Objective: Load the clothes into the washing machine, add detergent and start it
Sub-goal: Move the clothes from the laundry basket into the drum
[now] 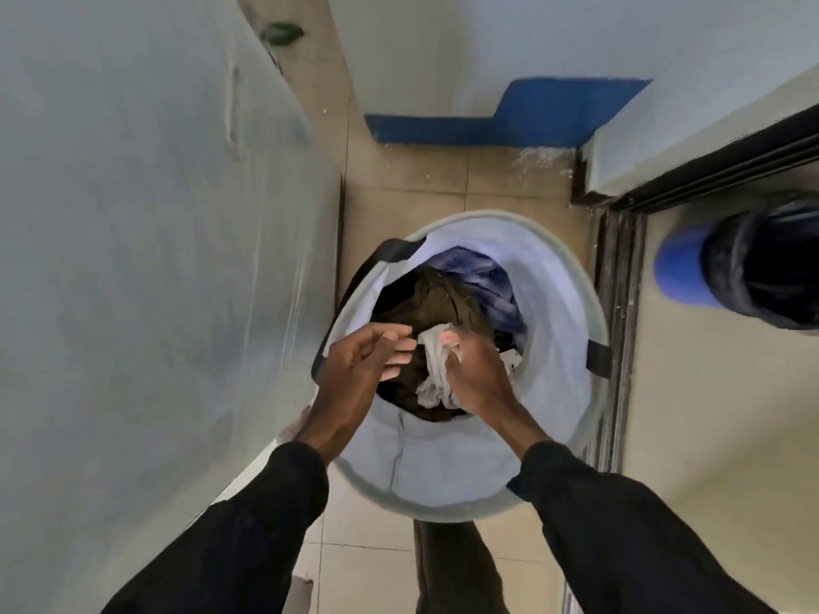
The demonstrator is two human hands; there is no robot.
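A round laundry basket (571, 330) with a white lining stands on the tiled floor below me. Inside lie a dark brown garment (436, 299), a blue garment (483, 277) and a white cloth (436, 370). My right hand (474, 374) is shut on the white cloth at the basket's middle. Just left of it, my left hand (363, 356) hovers over the basket with its fingers apart and nothing in them. No washing machine or detergent can be made out for certain.
A large white surface under plastic film (146, 259) fills the left side, close to the basket. To the right runs a dark door track (620, 312); beyond it stands a blue barrel (682, 268). A white wall with a blue base (478, 121) lies ahead.
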